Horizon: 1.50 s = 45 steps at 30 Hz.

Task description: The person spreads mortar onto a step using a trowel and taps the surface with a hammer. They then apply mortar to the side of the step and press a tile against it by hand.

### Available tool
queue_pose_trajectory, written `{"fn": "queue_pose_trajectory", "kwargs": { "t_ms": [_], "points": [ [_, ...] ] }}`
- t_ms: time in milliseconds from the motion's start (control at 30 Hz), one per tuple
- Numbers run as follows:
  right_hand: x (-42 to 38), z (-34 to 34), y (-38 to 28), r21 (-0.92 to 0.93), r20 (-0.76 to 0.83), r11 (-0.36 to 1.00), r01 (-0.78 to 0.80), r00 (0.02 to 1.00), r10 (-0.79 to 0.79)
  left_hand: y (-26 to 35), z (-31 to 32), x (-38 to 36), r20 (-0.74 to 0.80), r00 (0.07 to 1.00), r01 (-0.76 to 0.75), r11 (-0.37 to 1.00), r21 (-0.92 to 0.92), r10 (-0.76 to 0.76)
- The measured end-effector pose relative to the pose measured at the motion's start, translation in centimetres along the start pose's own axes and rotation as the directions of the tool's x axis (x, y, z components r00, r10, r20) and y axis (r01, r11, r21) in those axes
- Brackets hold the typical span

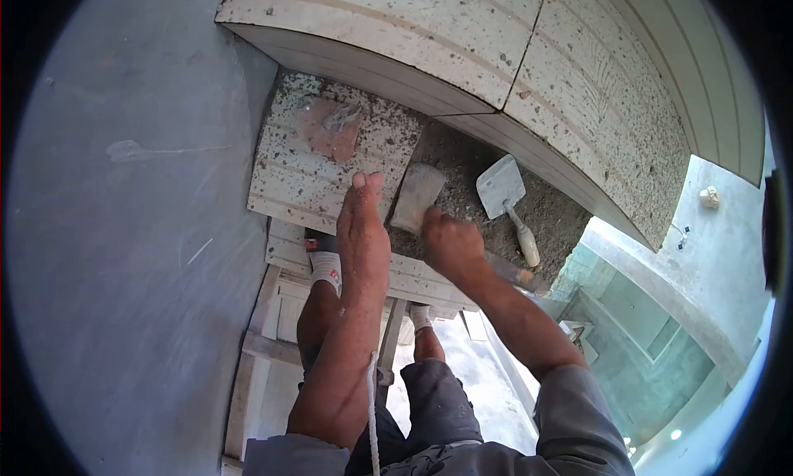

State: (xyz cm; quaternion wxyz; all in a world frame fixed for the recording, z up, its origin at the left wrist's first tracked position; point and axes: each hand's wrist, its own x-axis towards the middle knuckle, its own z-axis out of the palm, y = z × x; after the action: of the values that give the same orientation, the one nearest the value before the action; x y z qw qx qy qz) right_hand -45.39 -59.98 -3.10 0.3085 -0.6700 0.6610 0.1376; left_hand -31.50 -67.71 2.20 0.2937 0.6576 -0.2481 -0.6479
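Note:
My left hand (363, 220) stretches out with straight fingers, open and holding nothing, over the edge of a speckled cream tile (281, 175). A pinkish piece with a crumpled scrap (330, 132) lies on that tile just beyond my fingertips. My right hand (454, 243) is closed in a fist at what looks like a mallet, its blunt grey-brown head (419, 197) close beside the tile's right edge; the grip is mostly hidden by my fingers. Right of my fist, a trowel (501, 187) with a pale handle rests on a bed of dark, loose mortar (549, 212).
Higher speckled stair treads (396, 18) curve across the top. A grey plastered wall (140, 228) borders the left. Below me are a wooden frame (252, 377) and my feet. To the right, a drop opens past a curved pale edge (661, 286).

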Motion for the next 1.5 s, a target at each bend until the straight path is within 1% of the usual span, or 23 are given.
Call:
{"fn": "queue_pose_trajectory", "kwargs": {
  "t_ms": [67, 167, 233, 267, 333, 367, 433, 467, 533, 633, 767, 800, 933, 1000, 1033, 1100, 1133, 1233, 1300, 1333, 1400, 1467, 1500],
  "points": [
    [1.0, 0.4, 0.3, 0.003, -0.029, 1.000, 0.002, 1.000, -0.002, -0.1, 0.0, 0.0, 0.009, 1.000, 0.003, 1.000, 0.010, -0.003],
    [-0.4, -0.3, 0.9, 0.014, -0.036, 0.997, -0.080, 0.996, 0.081, -0.5, -0.5, -0.7, 0.000, 1.000, 0.018, 1.000, 0.001, -0.018],
    [-2.6, -1.2, 0.8, 0.160, -0.065, 0.983, -0.094, 0.992, 0.106, -0.3, -0.7, -0.7, -0.005, 1.000, 0.009, 1.000, -0.013, -0.009],
    [-3.1, -1.1, 0.7, 0.153, -0.059, 0.984, -0.091, 0.993, 0.101, -0.2, -0.8, -0.8, -0.009, 1.000, -0.005, 1.000, -0.022, 0.005],
    [-3.5, -0.9, 0.2, 0.515, -0.191, 0.852, -0.096, 0.956, 0.223, -0.1, -0.7, -1.3, -0.013, 1.000, -0.019, 0.999, -0.035, 0.019],
    [-3.2, -0.6, 0.0, 0.510, -0.195, 0.856, -0.091, 0.957, 0.217, -0.1, -0.6, -1.5, -0.016, 1.000, -0.004, 1.000, -0.029, 0.004],
    [-2.0, 0.1, -0.8, 0.733, -0.255, 0.679, -0.038, 0.911, 0.326, 0.0, -0.7, -2.0, -0.031, 1.000, 0.007, 1.000, -0.025, -0.008],
    [-1.8, 0.0, -1.0, 0.734, -0.253, 0.678, -0.030, 0.915, 0.314, -0.1, -0.8, -2.3, -0.041, 0.999, -0.011, 1.000, -0.018, 0.010],
    [-1.8, -1.8, -2.2, 0.963, 0.073, 0.212, -0.167, 0.918, 0.390, -0.3, -1.7, -3.1, -0.063, 0.998, -0.020, 1.000, -0.008, 0.020],
    [-1.6, -3.5, -2.6, 0.976, 0.049, 0.170, -0.138, 0.895, 0.444, -0.5, -3.5, -4.1, -0.104, 0.994, -0.049, 0.998, -0.050, 0.043],
    [-0.3, -3.6, -1.7, 0.967, -0.003, 0.228, -0.113, 0.890, 0.456, -2.3, -6.7, -4.9, -0.174, 0.984, -0.045, 0.999, -0.019, 0.041],
    [0.0, -3.5, -1.7, 0.946, 0.057, 0.264, -0.188, 0.899, 0.435, -2.8, -7.1, -5.1, -0.211, 0.977, -0.041, 0.999, -0.010, 0.038],
    [-0.2, -3.9, -1.7, 0.926, 0.108, 0.295, -0.238, 0.911, 0.397, -4.0, -7.2, -6.1, -0.297, 0.953, -0.046, 0.997, 0.054, 0.060],
    [-0.7, -3.4, -2.4, 0.968, -0.038, 0.236, -0.084, 0.882, 0.469, -5.1, -6.6, -6.6, -0.263, 0.963, -0.072, 0.997, -0.021, 0.064],
    [-0.1, -3.0, -2.6, 0.968, -0.046, 0.241, -0.075, 0.886, 0.462, -5.8, -6.7, -6.3, -0.268, 0.961, -0.081, 0.996, -0.025, 0.072],
    [0.6, -2.3, -3.0, 0.926, 0.002, 0.336, -0.173, 0.890, 0.456, -7.4, -6.8, -6.2, -0.227, 0.974, -0.016, 0.999, -0.050, 0.004],
    [0.2, -2.8, -2.9, 0.925, -0.002, 0.338, -0.172, 0.889, 0.457, -7.8, -6.6, -6.2, -0.230, 0.973, -0.010, 0.997, -0.073, -0.007],
    [-0.7, -4.1, -2.8, 0.919, 0.122, 0.291, -0.264, 0.896, 0.427, -8.9, -6.4, -6.1, -0.247, 0.969, -0.036, 0.992, -0.123, 0.004],
    [-0.6, -3.1, -2.7, 0.955, -0.146, 0.296, 0.000, 0.869, 0.473, -8.9, -6.5, -6.3, -0.248, 0.969, -0.030, 0.989, -0.147, -0.007],
    [-0.2, -2.4, -2.5, 0.955, -0.147, 0.296, 0.002, 0.870, 0.471, -8.9, -6.5, -6.4, -0.248, 0.968, -0.020, 0.986, -0.165, -0.022],
    [0.5, -1.6, -2.4, 0.906, -0.062, 0.401, -0.137, 0.893, 0.446, -9.1, -6.5, -6.5, -0.233, 0.972, -0.007, 0.981, -0.191, -0.039],
    [-0.7, -2.6, -2.3, 0.917, -0.048, 0.374, -0.138, 0.893, 0.447, -8.7, -6.1, -6.9, -0.214, 0.975, 0.004, 0.974, -0.225, -0.054],
    [-1.0, -3.1, -2.5, 0.928, -0.026, 0.345, -0.142, 0.898, 0.440, -7.7, -5.9, -7.8, -0.190, 0.982, -0.039, 0.976, -0.214, -0.003]
  ]
}}
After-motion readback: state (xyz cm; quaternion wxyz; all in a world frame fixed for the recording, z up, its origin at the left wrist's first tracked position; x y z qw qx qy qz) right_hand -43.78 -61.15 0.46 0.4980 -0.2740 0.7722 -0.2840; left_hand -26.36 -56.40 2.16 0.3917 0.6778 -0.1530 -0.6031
